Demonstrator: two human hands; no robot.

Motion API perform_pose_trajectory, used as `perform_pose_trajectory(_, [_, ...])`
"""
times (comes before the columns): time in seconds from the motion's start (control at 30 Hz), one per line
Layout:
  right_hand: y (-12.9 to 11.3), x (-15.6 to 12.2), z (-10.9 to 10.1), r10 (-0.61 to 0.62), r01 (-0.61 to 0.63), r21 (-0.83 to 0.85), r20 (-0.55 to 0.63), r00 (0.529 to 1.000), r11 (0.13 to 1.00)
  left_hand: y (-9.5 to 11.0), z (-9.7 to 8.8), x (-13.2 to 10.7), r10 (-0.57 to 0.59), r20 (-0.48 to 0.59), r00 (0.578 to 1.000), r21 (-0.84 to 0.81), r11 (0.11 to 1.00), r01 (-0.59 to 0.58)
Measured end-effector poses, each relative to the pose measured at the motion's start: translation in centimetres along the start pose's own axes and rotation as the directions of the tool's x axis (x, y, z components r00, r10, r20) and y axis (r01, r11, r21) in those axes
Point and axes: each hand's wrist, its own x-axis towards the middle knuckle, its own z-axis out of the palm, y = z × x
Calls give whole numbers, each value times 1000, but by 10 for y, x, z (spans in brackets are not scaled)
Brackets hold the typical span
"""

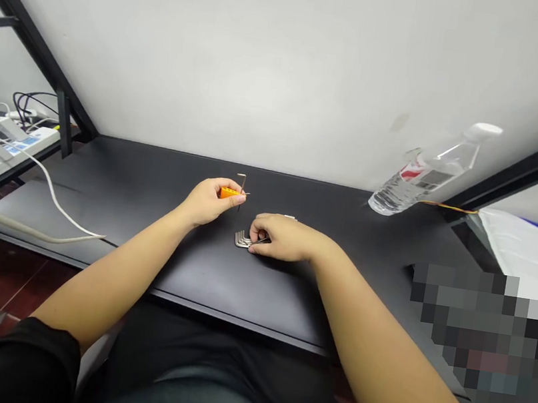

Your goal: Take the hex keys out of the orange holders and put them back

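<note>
While in L grip (208, 200), prob. orange-plastic holder (230, 193)

I see an orange plastic hex-key holder (228, 193) gripped in the left hand (208, 200), a thin L-shaped key (240, 184) standing up from it; a fan of steel hex keys (243, 240) lies flat against the right hand's (279, 238) fingers

hex keys (241, 240): bright metal; holder (230, 193): glossy orange plastic; desktop (142, 240): matt black

A stretch of black desktop (352, 254) separates the right hand (288, 239) from the water bottle (401, 194), the nearest obstacle.
</note>
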Motion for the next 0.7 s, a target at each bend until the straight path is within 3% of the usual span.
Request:
perform_pose_trajectory(0.1, [1, -3, -5, -164, 163, -16, -117, 980, 986, 0, 0, 0, 23, 3, 1000, 37, 999, -23])
perform_pose_trajectory(0.17, [1, -6, -9, -242, 250, -8, -290, 926, 968, 0, 0, 1, 38, 8, 999, 49, 998, -38])
perform_pose_trajectory(0.27, [-1, -7, -12, -254, 320, -10, -633, 732, 947, 0, -1, 1, 48, 18, 999, 53, 997, -48])
perform_pose_trajectory(0.33, [-4, -5, -10, -236, 332, -28, -757, 609, 943, 1, -1, 0, 52, 17, 999, 74, 996, -53])
perform_pose_trajectory(0.37, [-5, -4, -9, -236, 334, -36, -778, 582, 942, 2, -1, 0, 56, 19, 998, 94, 994, -58])
perform_pose_trajectory(0.43, [-8, -1, -6, -247, 342, -39, -768, 591, 939, 4, -1, -2, 71, 24, 997, 135, 988, -73])
perform_pose_trajectory(0.57, [-11, 2, -4, -259, 351, -12, -700, 666, 936, 10, -1, -4, 105, 28, 994, 202, 973, -108])
perform_pose_trajectory(0.7, [-9, -1, -7, -235, 338, 13, -696, 679, 941, 11, 3, -5, 105, 49, 993, 217, 969, -113])
